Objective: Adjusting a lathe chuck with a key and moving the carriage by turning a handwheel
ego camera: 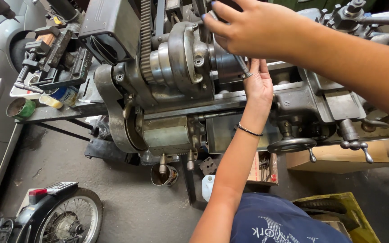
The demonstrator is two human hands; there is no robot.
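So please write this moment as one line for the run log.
left hand: under lathe chuck, open | right hand: grips chuck key | handwheel: untouched

Around the chuck point(223, 60) the room is tight — the headstock point(176, 63) stands close on one side, the carriage point(320, 96) on the other. Both hands point(255, 27) fill this gap. Below, the handwheel point(292, 145) sticks out; the floor point(127, 198) between paint can point(164, 175) and motorcycle wheel point(70, 218) is open

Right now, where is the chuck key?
In the head view, the chuck key sits at top centre, gripped by the right hand at the lathe chuck, just above the left hand.
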